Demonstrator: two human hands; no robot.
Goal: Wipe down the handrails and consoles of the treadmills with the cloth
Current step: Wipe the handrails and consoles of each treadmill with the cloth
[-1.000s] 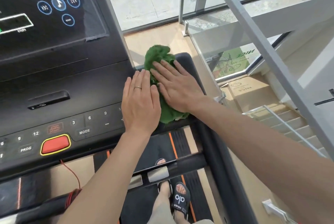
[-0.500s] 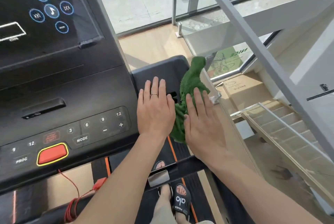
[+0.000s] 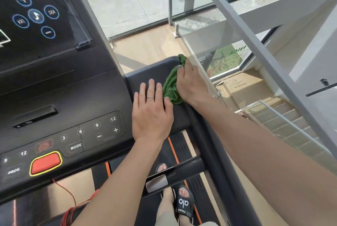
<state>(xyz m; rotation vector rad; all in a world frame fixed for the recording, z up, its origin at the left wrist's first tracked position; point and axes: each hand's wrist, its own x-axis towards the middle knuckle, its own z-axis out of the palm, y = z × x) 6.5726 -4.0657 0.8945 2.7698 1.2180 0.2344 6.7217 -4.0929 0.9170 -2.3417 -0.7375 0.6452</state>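
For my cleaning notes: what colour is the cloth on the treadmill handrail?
Green. The cloth shows best in the head view, under the right hand.

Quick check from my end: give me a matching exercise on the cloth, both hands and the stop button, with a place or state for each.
Things:
1. green terry cloth
2. left hand with a ring
3. right hand
4. red, yellow-rimmed stop button

Places or states:
A. lies flat on the black console's right wing
B. low on the keypad, untouched
C. bunched along the wing's outer edge
D. presses the cloth at that edge

Pairs: 1-C, 2-A, 3-D, 4-B
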